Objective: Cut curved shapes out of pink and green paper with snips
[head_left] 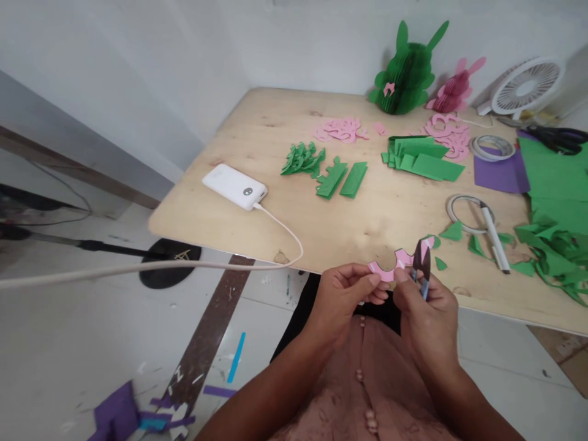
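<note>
My left hand (342,294) pinches the left end of a curvy pink paper cutout (382,270) just in front of the table's edge. In my right hand (427,315) is a pair of small scissors (422,260) with dark blades and blue handles; the blades point away from me beside the paper. My right thumb also rests against the pink paper. How far the blades are apart cannot be made out. Close by on the table lie small green paper scraps (441,263).
A white power bank (235,186) trails a cable (138,267) off the left edge. Green folded strips (422,158), pink cutouts (340,130), a marker (495,239), a tape roll (493,147) and pliers (558,138) lie around. Paper rabbits (404,76) and a fan (528,86) stand behind.
</note>
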Action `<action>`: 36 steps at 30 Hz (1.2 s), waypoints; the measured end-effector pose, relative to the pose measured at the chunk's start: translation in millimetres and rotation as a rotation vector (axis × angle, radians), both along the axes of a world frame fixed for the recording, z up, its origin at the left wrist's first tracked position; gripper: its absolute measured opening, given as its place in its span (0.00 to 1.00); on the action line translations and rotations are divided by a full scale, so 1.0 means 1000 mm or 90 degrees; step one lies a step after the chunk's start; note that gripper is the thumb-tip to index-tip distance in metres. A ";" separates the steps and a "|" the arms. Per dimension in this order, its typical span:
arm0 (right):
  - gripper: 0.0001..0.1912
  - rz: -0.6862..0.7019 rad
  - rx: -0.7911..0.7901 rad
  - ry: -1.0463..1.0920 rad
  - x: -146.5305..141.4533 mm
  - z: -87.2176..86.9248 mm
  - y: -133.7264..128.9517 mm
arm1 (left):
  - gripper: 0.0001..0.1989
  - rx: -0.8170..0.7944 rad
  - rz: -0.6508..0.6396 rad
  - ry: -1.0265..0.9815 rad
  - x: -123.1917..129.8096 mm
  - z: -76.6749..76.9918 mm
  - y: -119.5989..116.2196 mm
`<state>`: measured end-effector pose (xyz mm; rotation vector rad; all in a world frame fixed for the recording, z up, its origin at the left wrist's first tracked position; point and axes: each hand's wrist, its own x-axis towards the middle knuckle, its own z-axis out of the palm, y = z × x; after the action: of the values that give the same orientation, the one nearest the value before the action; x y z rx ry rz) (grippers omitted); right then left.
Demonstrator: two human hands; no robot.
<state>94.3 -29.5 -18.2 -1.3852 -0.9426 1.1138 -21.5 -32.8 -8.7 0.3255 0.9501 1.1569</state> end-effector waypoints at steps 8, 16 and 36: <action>0.14 -0.015 -0.056 0.100 0.000 -0.001 0.000 | 0.07 -0.003 0.006 0.019 0.002 0.002 0.001; 0.16 -0.031 -0.110 0.176 -0.003 0.000 0.001 | 0.07 -0.023 0.027 0.045 0.005 0.008 0.003; 0.16 -0.027 -0.084 0.148 -0.004 0.004 0.003 | 0.10 -0.033 0.026 0.029 0.003 0.009 0.004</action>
<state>90.1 -26.9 -14.6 -1.3404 -0.6792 1.2922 -18.7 -28.4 0.4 0.2929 1.0298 1.1637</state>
